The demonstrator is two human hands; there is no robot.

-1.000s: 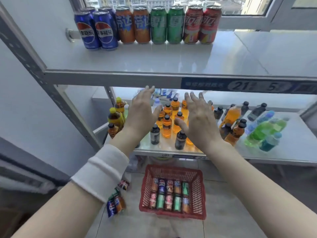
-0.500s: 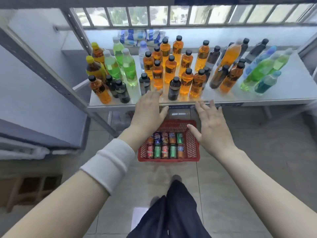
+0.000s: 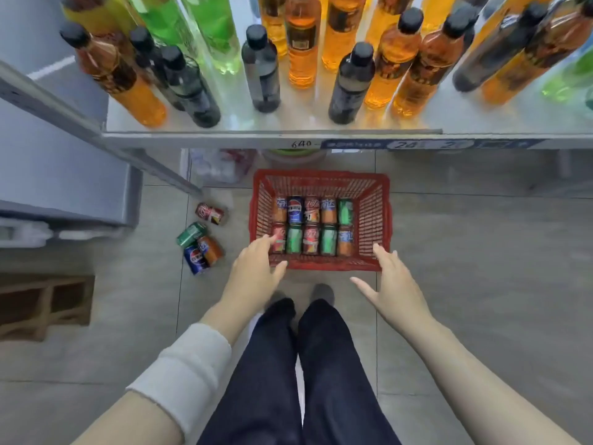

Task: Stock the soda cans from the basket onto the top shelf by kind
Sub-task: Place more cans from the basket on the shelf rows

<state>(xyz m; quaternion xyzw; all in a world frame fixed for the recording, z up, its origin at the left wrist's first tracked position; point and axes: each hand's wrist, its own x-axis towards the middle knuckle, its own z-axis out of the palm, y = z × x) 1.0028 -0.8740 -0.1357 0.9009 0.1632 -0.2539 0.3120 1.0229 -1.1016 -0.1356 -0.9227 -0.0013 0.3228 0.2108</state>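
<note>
- A red basket sits on the tiled floor just in front of the person's dark-trousered legs.
- Ten soda cans lie in the basket in two rows of five: orange, blue, red, orange and green at the back; red, green, red, green and orange at the front.
- The left hand is spread wide and empty, its fingertips over the basket's near left corner, by the front red can.
- The right hand is also spread wide and empty, at the basket's near right corner.
- Four more cans lie on the floor left of the basket.
- A shelf of bottles stands above.
</note>
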